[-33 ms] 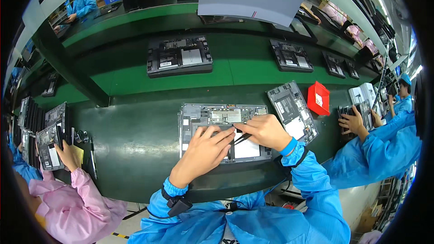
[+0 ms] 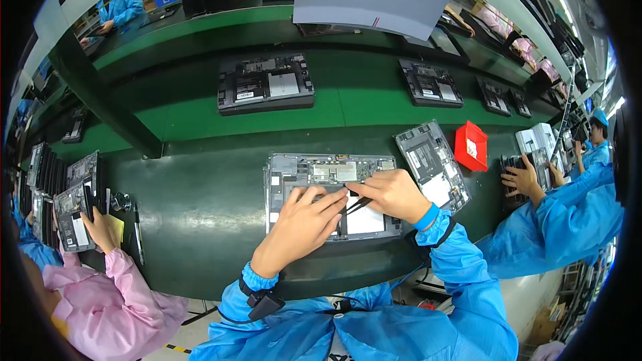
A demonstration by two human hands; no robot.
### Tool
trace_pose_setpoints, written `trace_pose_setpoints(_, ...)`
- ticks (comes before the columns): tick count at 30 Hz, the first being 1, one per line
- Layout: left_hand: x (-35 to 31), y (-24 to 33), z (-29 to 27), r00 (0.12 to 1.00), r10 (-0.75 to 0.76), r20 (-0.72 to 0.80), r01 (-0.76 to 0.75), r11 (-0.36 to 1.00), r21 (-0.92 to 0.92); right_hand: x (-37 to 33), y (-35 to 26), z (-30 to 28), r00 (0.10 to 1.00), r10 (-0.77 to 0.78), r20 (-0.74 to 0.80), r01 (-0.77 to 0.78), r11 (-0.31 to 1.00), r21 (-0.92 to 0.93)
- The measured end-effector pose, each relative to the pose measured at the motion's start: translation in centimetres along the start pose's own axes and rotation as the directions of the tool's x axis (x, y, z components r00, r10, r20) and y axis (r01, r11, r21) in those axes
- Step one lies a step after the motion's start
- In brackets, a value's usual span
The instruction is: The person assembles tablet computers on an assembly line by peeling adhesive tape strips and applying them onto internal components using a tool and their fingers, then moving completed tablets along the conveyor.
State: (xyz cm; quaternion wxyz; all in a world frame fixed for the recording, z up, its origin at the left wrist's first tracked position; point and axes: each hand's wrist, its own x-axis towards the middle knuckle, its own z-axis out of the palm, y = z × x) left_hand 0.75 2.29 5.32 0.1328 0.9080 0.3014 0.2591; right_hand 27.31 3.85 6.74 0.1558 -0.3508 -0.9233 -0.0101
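An uncovered laptop base (image 2: 283, 177) lies in front of me, with its circuit board (image 2: 334, 172) and inner parts bare. My right hand (image 2: 393, 192) is closed around dark tweezers (image 2: 359, 204), which slant down and left over the lower half of the base. My left hand (image 2: 297, 227) rests over the middle of the base, fingers stretched out. Its index fingertip meets the right hand's fingers just below the board. Whatever lies beneath these fingertips is hidden.
To the right, a second uncovered laptop base (image 2: 435, 164) sits tilted beside a red bin (image 2: 472, 147) with small white pieces. More bases (image 2: 266, 85) stand on the green shelf behind. Co-workers handle units at left (image 2: 127, 294) and right (image 2: 562, 214). A pen (image 2: 138, 234) lies left.
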Motion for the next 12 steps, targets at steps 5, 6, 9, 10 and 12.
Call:
trace_pose_setpoints(5, -0.2, 0.9, -0.3, 1.000, -0.019, -0.015, 0.019, 1.000, -0.018, -0.5, -0.4, -0.2, 1.000, 0.009, -0.010, -0.010, 0.999, -0.050)
trace_pose_setpoints(6, -0.3, 0.9, -0.2, 1.000, -0.024, -0.010, 0.024, 1.000, -0.019, -0.4, -0.5, -0.3, 1.000, 0.007, -0.011, -0.008, 0.999, -0.052)
trace_pose_setpoints(9, -0.6, 0.4, 0.1, 1.000, -0.030, -0.004, 0.030, 0.999, -0.021, 0.4, -0.9, -0.5, 1.000, 0.011, -0.001, -0.011, 0.999, -0.039)
trace_pose_setpoints(10, -0.6, 0.2, 0.0, 1.000, -0.031, -0.002, 0.031, 0.999, -0.021, 0.9, -1.3, -0.6, 0.999, 0.025, 0.037, -0.023, 0.998, -0.063)
trace_pose_setpoints(12, -0.6, -0.1, -0.3, 0.998, -0.063, 0.013, 0.064, 0.997, -0.048, 1.5, -1.5, -0.5, 0.993, 0.052, 0.110, -0.041, 0.993, -0.108)
